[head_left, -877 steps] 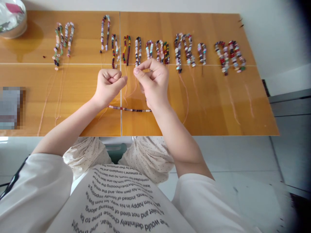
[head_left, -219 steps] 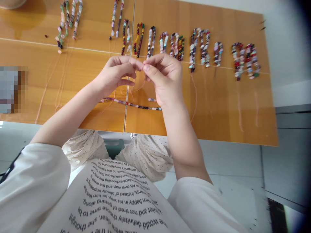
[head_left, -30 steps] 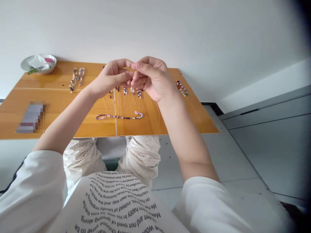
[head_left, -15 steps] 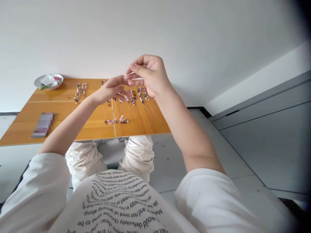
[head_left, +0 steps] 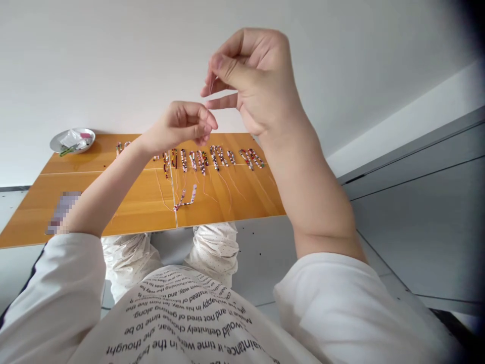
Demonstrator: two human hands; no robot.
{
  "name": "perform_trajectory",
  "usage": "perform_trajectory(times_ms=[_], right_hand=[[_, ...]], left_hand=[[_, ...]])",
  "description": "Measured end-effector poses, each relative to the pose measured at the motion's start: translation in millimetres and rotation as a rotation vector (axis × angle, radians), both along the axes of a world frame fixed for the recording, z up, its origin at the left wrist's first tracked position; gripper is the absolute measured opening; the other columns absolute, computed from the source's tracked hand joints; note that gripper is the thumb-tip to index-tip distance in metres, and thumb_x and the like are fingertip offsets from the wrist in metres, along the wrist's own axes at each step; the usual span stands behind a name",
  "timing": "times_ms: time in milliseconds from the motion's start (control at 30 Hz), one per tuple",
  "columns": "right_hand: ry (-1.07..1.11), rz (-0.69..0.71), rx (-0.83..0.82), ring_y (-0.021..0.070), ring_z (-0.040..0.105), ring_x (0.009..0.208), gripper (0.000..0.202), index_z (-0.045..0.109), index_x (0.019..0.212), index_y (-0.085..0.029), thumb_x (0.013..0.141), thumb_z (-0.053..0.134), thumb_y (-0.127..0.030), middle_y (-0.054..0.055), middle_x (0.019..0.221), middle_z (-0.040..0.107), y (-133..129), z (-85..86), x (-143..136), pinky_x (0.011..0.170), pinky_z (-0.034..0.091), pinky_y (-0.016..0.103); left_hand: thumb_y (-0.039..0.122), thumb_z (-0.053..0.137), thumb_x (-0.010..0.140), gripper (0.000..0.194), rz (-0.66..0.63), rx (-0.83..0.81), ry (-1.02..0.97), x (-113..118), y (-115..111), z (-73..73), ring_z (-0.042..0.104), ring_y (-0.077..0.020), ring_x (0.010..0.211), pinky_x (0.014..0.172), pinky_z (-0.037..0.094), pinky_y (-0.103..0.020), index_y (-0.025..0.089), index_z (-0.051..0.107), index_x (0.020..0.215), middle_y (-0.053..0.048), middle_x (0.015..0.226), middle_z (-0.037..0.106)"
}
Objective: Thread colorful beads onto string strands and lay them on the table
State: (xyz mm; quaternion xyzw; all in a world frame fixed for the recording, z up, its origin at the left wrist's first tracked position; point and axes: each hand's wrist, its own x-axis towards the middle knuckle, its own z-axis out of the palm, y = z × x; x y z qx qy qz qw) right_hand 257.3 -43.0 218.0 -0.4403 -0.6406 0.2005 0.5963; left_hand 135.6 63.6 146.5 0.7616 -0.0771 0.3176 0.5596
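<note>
Raised above the table, my right hand point(head_left: 261, 76) pinches a thin pale thread point(head_left: 210, 87) between thumb and forefinger, its other fingers loosely bent. Lower and to the left, my left hand point(head_left: 184, 124) has its fingertips closed on the same fine line. A short beaded strand point(head_left: 185, 201) in pink, white and dark colours shows below the hands near the table's front edge; whether it hangs from the thread or lies on the wood I cannot tell. Behind the hands, several beaded strands point(head_left: 215, 157) lie in a row, pink thread tails trailing toward me.
The orange-brown table point(head_left: 132, 202) has a seam across it. At its back left corner stands a metal bowl point(head_left: 85, 146) with plastic bags and a green-handled item. A blurred-out flat object point(head_left: 62, 210) lies at left. A pale wall rises behind.
My right hand has risen up and to the right, drawing the thread out. My left hand has curled its fingers inward. The near beaded strand has shifted and bent into an angle.
</note>
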Motion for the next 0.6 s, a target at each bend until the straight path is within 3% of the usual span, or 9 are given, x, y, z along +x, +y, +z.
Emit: perform_trajectory(times_ms=[100, 200, 333, 433, 500, 600], right_hand=[[-0.063, -0.057, 0.081, 0.0128, 0.065, 0.065, 0.024, 0.056, 0.074, -0.022, 0.084, 0.075, -0.034, -0.002, 0.072, 0.062, -11, 11.8, -13, 0.049, 0.056, 0.026], [-0.092, -0.052, 0.069, 0.0139, 0.067, 0.065, 0.022, 0.055, 0.074, -0.024, 0.084, 0.074, -0.028, -0.002, 0.073, 0.064, -18, 18.5, -14, 0.057, 0.060, 0.028], [0.030, 0.081, -0.109, 0.0171, 0.071, 0.065, 0.037, 0.055, 0.072, -0.023, 0.069, 0.088, -0.040, -0.002, 0.074, 0.065, -22, 13.7, -7, 0.072, 0.064, 0.037], [0.104, 0.148, -0.230, 0.0155, 0.070, 0.068, 0.040, 0.052, 0.074, -0.023, 0.071, 0.085, -0.046, -0.002, 0.082, 0.066, -22, 5.6, -6, 0.074, 0.061, 0.035], [0.124, 0.179, -0.289, 0.0098, 0.058, 0.054, 0.037, 0.050, 0.075, -0.023, 0.077, 0.080, -0.044, -0.004, 0.071, 0.060, -19, 1.7, -6, 0.059, 0.053, 0.028], [0.126, 0.211, -0.320, 0.0064, 0.028, 0.042, 0.031, 0.049, 0.074, -0.024, 0.082, 0.076, -0.037, -0.008, 0.054, 0.038, -13, -1.2, 0, 0.042, 0.029, 0.024]], left_hand=[[0.036, 0.078, 0.080, 0.021, 0.105, 0.051, -0.149, -7, -5, 18.0, 0.059, -0.0082, 0.055, 0.058, 0.052, -0.026, 0.016, 0.072, 0.081, 0.001, 0.065, 0.059], [0.032, 0.073, 0.084, 0.013, 0.162, 0.078, -0.231, -22, -5, 29.7, 0.045, -0.0074, 0.047, 0.053, 0.047, -0.028, 0.020, 0.074, 0.081, 0.002, 0.057, 0.049], [0.044, 0.072, 0.084, 0.023, 0.159, 0.031, -0.229, -45, -1, 29.4, 0.023, -0.0063, 0.044, 0.043, 0.034, -0.027, 0.022, 0.073, 0.080, 0.005, 0.048, 0.030], [0.049, 0.071, 0.083, 0.026, 0.148, 0.007, -0.197, -52, 0, 27.3, 0.015, -0.0053, 0.044, 0.039, 0.017, -0.025, 0.024, 0.068, 0.077, 0.006, 0.050, 0.019], [0.047, 0.069, 0.085, 0.025, 0.162, 0.002, -0.169, -52, -1, 28.9, 0.011, -0.0054, 0.045, 0.039, 0.011, -0.025, 0.023, 0.066, 0.077, 0.006, 0.054, 0.014], [0.044, 0.069, 0.084, 0.021, 0.204, -0.011, -0.160, -49, -2, 34.3, 0.008, -0.0065, 0.045, 0.040, 0.007, -0.029, 0.024, 0.065, 0.076, 0.006, 0.056, 0.011]])
